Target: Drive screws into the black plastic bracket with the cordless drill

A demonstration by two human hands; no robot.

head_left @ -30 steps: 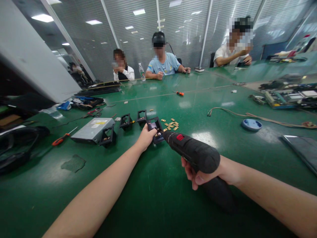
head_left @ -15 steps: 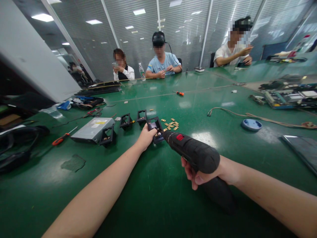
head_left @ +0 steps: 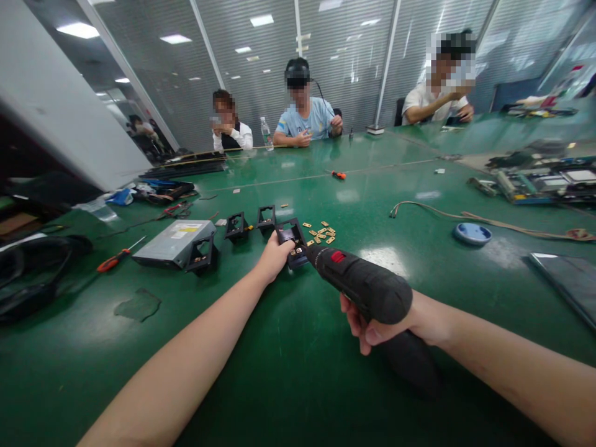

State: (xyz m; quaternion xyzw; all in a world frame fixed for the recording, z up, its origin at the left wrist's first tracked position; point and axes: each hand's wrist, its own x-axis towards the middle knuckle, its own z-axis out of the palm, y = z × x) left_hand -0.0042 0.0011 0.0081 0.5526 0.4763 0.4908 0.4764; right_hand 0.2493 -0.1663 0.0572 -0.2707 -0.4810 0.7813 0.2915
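My left hand [head_left: 273,257] grips the left side of a black plastic housing [head_left: 298,259], thumb over its edge; small brass-coloured parts show inside. My right hand [head_left: 370,326] is wrapped round the handle of a black cordless drill [head_left: 361,279] with a red switch on top. The drill's nose points into the housing, but its tip is too small to make out clearly. Just beyond lies a loose group of small brass plates [head_left: 321,234]. Similar black housings stand to the left, one [head_left: 266,218] behind my left hand and another [head_left: 236,227] farther left.
A further black housing [head_left: 203,256] leans by a silver disc drive [head_left: 174,242]. Orange-handled screwdrivers lie left [head_left: 114,261] and farther back [head_left: 339,175]. On the right are a blue round dish [head_left: 472,233], a cable [head_left: 447,214] and circuit boards [head_left: 540,180]. People sit across the green table [head_left: 279,385].
My hands, the drill and the housing stay nearly in place. Across the table, the person in blue has moved one hand up and outward, and the person at right has raised a hand.
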